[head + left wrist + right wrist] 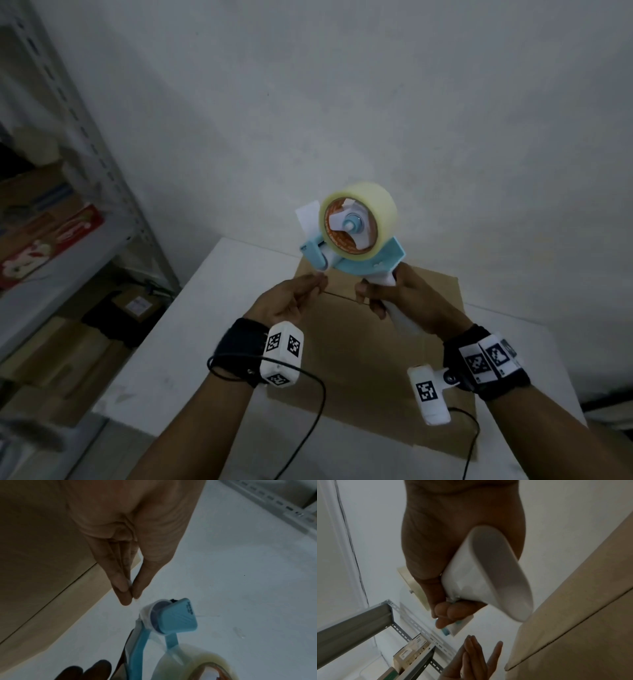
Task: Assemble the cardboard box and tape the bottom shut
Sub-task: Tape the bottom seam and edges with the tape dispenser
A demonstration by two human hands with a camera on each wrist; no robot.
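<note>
A flat-topped cardboard box [359, 363] lies on the white table [191, 325], its centre seam visible. My right hand [376, 298] grips the white handle [488, 574] of a blue tape dispenser [370, 260], held up above the box's far edge with the clear tape roll [363, 202] on top. My left hand [320, 281] is just below the dispenser's roller [159, 616]; its thumb and fingertips [123, 588] pinch together on what looks like the clear tape end. The box [42, 561] is beside that hand.
A grey metal shelf rack [78, 113] with boxes stands at the left, close to the table's left edge. More cardboard boxes [51, 359] sit on the floor below it. A white wall is right behind the table.
</note>
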